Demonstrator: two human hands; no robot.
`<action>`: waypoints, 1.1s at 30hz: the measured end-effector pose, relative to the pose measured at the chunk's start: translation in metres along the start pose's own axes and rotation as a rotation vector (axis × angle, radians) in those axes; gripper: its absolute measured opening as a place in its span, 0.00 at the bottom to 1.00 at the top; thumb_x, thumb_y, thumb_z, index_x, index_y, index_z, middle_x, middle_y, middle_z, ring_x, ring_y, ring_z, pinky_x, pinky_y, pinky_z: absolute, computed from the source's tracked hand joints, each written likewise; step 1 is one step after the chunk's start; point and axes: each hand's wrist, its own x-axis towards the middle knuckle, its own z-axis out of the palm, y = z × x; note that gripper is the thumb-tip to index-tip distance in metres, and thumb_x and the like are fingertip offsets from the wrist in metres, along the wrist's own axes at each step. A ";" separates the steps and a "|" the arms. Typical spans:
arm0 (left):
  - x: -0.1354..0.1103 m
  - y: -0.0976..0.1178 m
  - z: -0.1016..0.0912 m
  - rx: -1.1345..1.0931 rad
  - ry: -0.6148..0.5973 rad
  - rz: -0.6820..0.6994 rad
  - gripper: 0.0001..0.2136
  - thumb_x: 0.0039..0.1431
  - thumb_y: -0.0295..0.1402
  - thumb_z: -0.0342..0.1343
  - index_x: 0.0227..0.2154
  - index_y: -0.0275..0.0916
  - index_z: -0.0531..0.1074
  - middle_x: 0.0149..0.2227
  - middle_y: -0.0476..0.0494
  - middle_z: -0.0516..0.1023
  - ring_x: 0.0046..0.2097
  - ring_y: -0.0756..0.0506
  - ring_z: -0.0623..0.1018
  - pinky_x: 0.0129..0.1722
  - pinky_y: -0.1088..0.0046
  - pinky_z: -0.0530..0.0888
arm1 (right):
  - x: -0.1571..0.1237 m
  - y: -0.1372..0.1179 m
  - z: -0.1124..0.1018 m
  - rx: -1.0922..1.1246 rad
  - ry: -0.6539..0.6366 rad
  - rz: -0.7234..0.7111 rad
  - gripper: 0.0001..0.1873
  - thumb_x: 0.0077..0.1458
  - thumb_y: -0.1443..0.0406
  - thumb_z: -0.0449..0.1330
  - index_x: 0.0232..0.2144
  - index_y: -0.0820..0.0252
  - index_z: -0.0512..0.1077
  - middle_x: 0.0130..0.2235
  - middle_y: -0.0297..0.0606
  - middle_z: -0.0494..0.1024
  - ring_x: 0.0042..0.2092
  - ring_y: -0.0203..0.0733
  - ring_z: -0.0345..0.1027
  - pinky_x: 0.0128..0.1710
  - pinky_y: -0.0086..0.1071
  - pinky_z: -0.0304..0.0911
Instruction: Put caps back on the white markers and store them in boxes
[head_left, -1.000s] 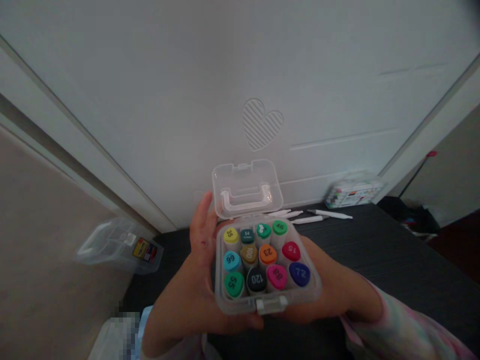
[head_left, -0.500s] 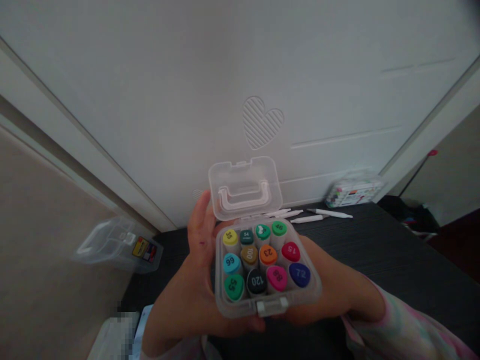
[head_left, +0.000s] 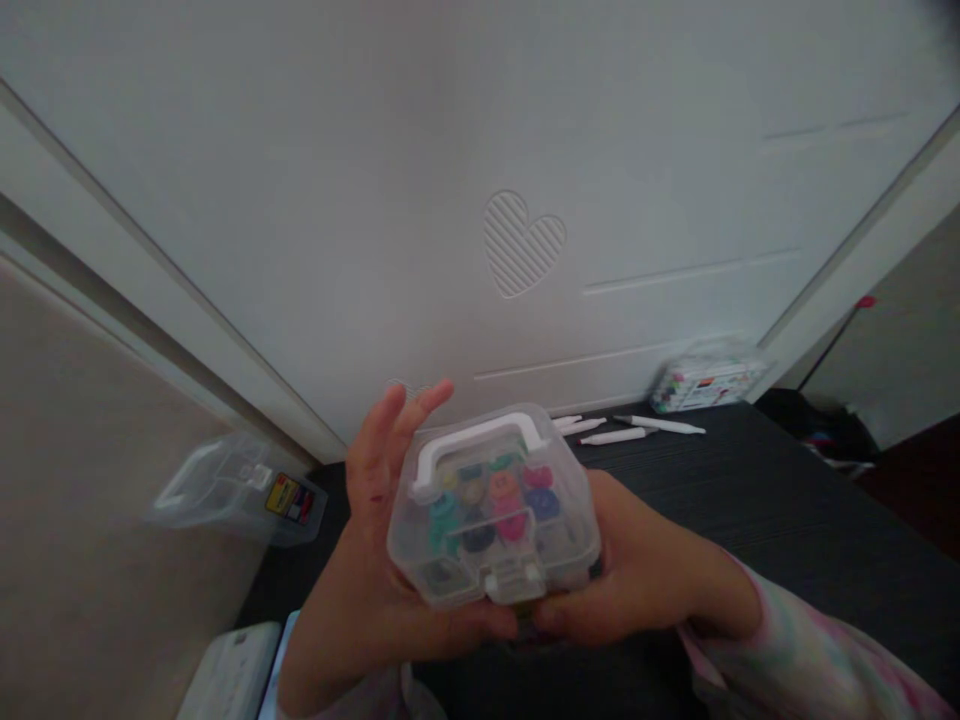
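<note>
Between my two hands is a clear plastic marker case with its lid down and a white handle lying on top. Several coloured marker caps show blurred through the lid. My left hand grips the case's left side, thumb along the front below the latch, with two fingers raised beyond the far left corner. On the other side my right hand holds the case, its thumb at the front near the latch. Whether the latch is fastened I cannot tell.
White pens lie on the dark tabletop behind the case. A second case of markers stands against the white panel. To the left lies an open clear container; a pale device is at the lower left.
The case's lid has swung from upright at the back down over the markers. The case has shifted slightly left and tilted, still held by both hands.
</note>
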 end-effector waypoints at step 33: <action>0.004 -0.005 0.009 0.169 -0.022 0.095 0.31 0.49 0.24 0.53 0.56 0.50 0.54 0.59 0.45 0.56 0.57 0.36 0.63 0.54 0.53 0.63 | 0.006 0.006 -0.011 0.057 0.010 0.016 0.34 0.42 0.58 0.64 0.51 0.60 0.61 0.47 0.42 0.72 0.44 0.45 0.66 0.45 0.39 0.62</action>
